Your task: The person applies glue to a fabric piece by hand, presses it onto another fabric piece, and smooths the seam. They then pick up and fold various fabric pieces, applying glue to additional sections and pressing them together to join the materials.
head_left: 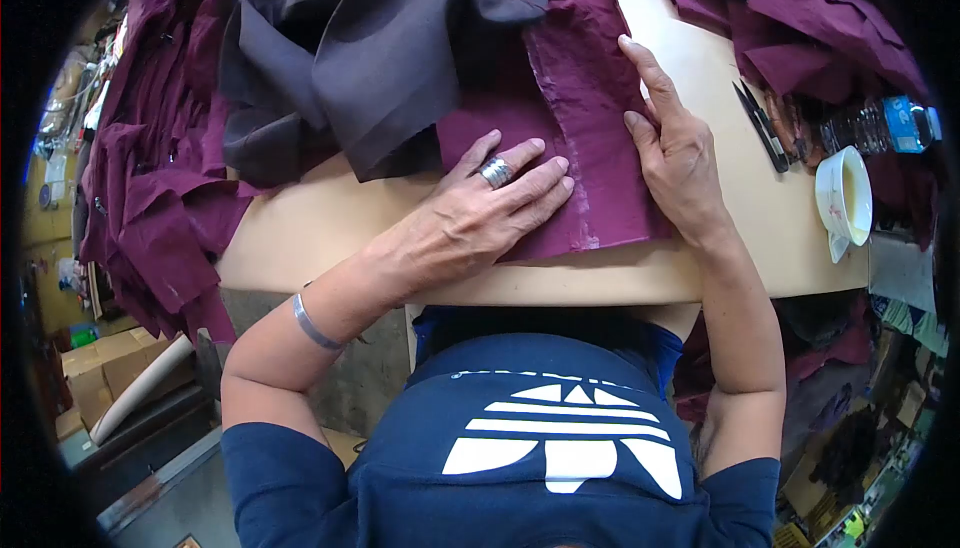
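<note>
A maroon cloth piece (pixel 600 173) with a pale, whitish seam line lies on the light tabletop (pixel 310 238) in front of me. My left hand (pixel 490 203), with a ring on it, rests flat on this cloth, left of the seam, its fingers spread. At the cloth's right edge is my right hand (pixel 675 143), its index finger extended and its thumb apart, with nothing visible between them. Dark grey cloth (pixel 385 48) lies bunched and folded over the maroon cloth, just beyond my left hand.
Gathered maroon fabric (pixel 165 218) hangs over the table's left side. More maroon cloth (pixel 800 13) is heaped at the back right. Near the right edge are black-handled snips (pixel 760 126), a plastic bottle (pixel 870 128) on its side and a white cup (pixel 843 198).
</note>
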`<state>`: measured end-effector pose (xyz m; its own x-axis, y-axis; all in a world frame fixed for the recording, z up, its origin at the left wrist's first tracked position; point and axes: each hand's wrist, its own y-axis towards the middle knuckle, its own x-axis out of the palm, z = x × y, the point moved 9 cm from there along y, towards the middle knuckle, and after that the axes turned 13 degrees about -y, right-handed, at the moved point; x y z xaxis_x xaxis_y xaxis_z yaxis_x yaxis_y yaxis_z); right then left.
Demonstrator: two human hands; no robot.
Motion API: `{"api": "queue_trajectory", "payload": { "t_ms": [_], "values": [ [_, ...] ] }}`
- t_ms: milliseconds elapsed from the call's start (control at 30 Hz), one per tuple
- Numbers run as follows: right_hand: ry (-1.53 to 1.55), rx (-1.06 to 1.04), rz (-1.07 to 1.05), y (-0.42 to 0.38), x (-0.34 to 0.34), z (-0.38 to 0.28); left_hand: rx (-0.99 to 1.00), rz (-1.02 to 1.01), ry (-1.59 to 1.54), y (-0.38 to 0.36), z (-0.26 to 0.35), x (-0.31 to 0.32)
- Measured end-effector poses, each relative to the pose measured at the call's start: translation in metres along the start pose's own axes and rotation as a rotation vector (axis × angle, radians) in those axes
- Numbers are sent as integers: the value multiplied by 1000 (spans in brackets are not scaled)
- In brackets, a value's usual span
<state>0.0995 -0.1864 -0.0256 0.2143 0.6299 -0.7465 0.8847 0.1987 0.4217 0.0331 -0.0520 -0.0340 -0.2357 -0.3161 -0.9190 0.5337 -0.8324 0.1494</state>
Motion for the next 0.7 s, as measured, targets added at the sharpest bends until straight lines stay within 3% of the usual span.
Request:
{"api": "queue_trajectory", "payload": {
  "t_ms": [133, 167, 267, 400, 533, 700],
  "values": [
    [-58, -13, 6, -1, -2, -3, 45, 122, -129, 4, -7, -11],
    [-63, -15, 9, -2, -1, -2, 31, 250, -113, 6, -16, -13],
    [-79, -59, 47, -3, -2, -3, 47, 256, -8, 10, -12, -16],
    [-88, -42, 26, -1, -2, -6, 186, 106, -44, 10, 18, -6],
    [-73, -43, -17, 1, -2, -5, 70, 256, -216, 13, -14, -16],
    [-112, 67, -108, 24, 3, 6, -6, 374, -165, 14, -27, -23]
  ]
}}
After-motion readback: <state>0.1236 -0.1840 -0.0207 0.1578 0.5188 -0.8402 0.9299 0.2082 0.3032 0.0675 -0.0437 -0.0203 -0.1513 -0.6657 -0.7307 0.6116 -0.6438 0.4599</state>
